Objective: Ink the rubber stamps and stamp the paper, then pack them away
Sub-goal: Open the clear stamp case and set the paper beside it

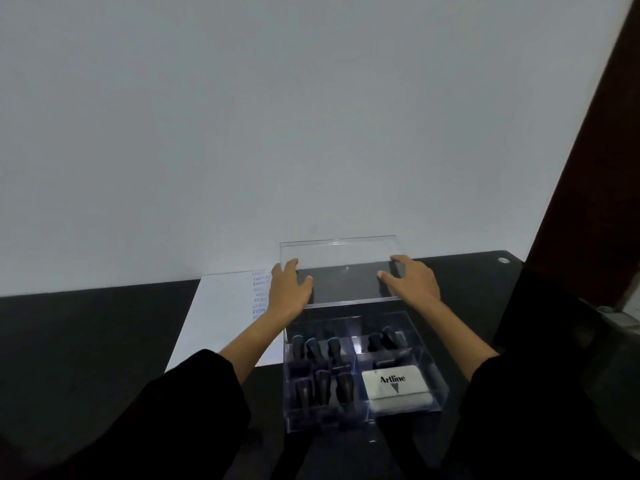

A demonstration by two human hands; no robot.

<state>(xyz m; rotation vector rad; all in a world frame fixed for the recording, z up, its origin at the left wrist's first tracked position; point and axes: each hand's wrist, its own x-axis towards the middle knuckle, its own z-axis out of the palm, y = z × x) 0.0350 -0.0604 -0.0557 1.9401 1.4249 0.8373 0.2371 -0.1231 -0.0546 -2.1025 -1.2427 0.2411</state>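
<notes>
A clear plastic box [440, 379] sits on the dark table in front of me. Several black-handled rubber stamps [322, 351] stand in its compartments, and a white Artline ink pad [398, 386] lies in its front right compartment. The clear lid [341, 271] is held tilted up just behind the box. My left hand [289, 289] grips the lid's left edge and my right hand [412, 280] grips its right edge. A white sheet of paper [218, 317] with a column of blue stamped words lies to the left of the box.
The dark table [86, 334] runs along a plain white wall. A small round grommet [504, 260] sits at the table's far right corner. A dark brown door frame [595, 161] rises at the right.
</notes>
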